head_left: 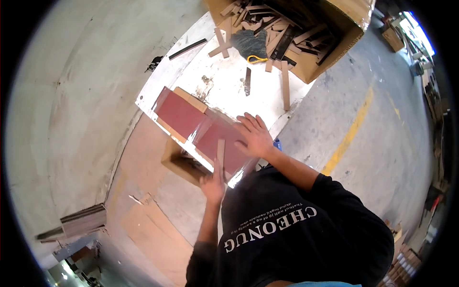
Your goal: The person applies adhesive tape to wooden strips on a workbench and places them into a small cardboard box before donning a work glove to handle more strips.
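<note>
Pressing flat w/ fingers spread, the right hand (pixel 255 135) lies on the dark red panel (pixel 201 128) at frame centre, atop the white table (pixel 224 83), while the left hand (pixel 213 184) just below seems pinched on a thin wood strip (pixel 221 153) standing upright, grip partly hidden.

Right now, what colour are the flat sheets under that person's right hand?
Dark red sheets, seen in the head view, with the right hand flat on them.
</note>
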### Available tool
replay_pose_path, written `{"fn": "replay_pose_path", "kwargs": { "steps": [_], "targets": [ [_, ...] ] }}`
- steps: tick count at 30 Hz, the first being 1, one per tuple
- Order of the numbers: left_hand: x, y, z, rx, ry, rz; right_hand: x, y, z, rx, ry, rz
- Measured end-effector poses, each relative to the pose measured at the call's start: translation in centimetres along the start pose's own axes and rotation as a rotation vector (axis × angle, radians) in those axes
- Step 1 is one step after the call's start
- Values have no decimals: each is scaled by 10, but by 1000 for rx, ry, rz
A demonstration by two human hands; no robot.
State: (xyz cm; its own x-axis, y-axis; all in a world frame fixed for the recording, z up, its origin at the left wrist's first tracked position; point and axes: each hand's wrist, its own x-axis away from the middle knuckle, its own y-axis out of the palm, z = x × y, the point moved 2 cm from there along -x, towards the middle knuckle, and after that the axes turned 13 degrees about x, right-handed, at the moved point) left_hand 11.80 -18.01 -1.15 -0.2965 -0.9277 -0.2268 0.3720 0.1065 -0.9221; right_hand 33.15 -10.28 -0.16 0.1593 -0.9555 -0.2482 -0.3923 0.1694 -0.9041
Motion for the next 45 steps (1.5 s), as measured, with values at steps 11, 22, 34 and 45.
{"fn": "replay_pose_path", "kwargs": {
  "steps": [11, 22, 34, 45],
  "targets": [
    [28, -14, 6, 70, -151, -33, -3, 1, -2, 38, -3, -50],
    [-11, -2, -4, 45, -48, 98, -5, 2, 2, 105, -37, -24],
    [-59, 18, -12, 45, -48, 160, 0, 19, -3, 149, -120, -33],
    [144, -10, -69, 213, -598, 180, 0, 26, 1, 175, -226, -44]
  ]
}}
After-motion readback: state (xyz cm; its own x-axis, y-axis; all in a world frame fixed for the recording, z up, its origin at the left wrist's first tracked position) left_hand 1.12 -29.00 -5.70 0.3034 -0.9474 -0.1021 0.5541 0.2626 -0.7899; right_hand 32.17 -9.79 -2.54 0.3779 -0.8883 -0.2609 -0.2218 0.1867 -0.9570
